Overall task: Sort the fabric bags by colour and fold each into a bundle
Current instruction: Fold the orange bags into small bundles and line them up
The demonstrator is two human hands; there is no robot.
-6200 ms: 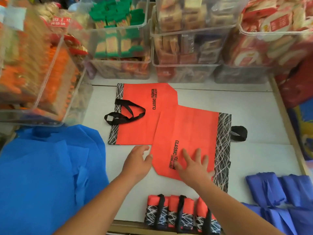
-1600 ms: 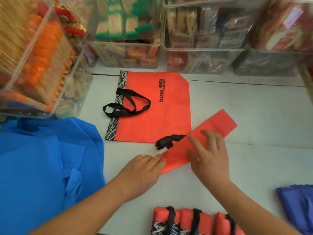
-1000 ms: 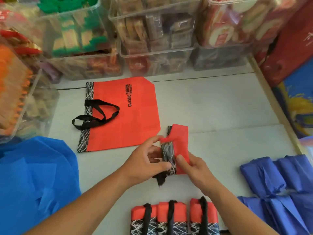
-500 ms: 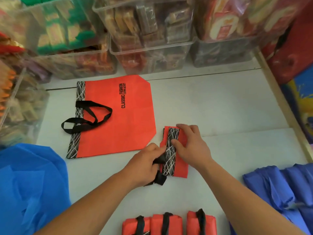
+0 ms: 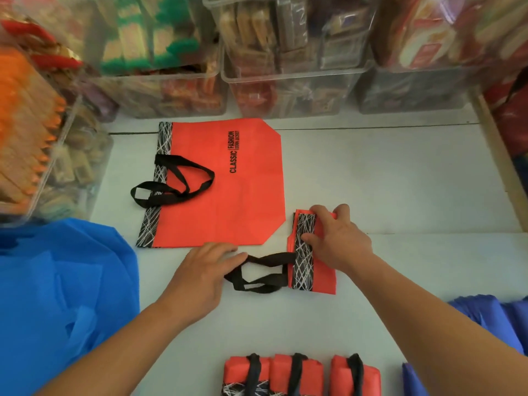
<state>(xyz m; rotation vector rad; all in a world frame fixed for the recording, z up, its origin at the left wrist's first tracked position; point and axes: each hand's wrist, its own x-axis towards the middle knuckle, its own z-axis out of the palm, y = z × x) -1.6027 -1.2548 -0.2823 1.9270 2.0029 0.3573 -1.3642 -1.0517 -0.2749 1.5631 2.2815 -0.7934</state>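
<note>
1. The right hand (image 5: 337, 238) holds the folded bag (image 5: 324, 278). Its fingers curl over the bag's far edge and its thumb presses on the black band with white lines (image 5: 304, 270).
2. The left hand (image 5: 200, 275) is just left of it, palm down. Its fingers lie nearly straight, with the fingertips (image 5: 240, 255) resting on the left end of the handles (image 5: 268, 257). The thumb is hidden.
3. The handles are two black straps. They run flat on the desk (image 5: 400, 181) from the folded bag's band out to the left hand.
4. The folded bag is a narrow red strip with the band along its left side. It lies on the desk near the middle, between the flat bag (image 5: 225, 195) and the bundles (image 5: 311, 375).
5. The flat bag is red and lies spread out just beyond the left hand. Its patterned band is on the left, its own black straps (image 5: 171, 192) are looped over it, and it is printed "CLASSIC FASHION".
6. Three red bundles, each wrapped by a black strap, sit side by side at the near edge of the desk.
7. Loose blue fabric (image 5: 57, 295) covers the near left corner of the desk.
8. Darker blue bags (image 5: 491, 318) lie at the near right.
9. Clear bins (image 5: 285, 90) of packaged goods stand along the far edge and the left side.
</note>
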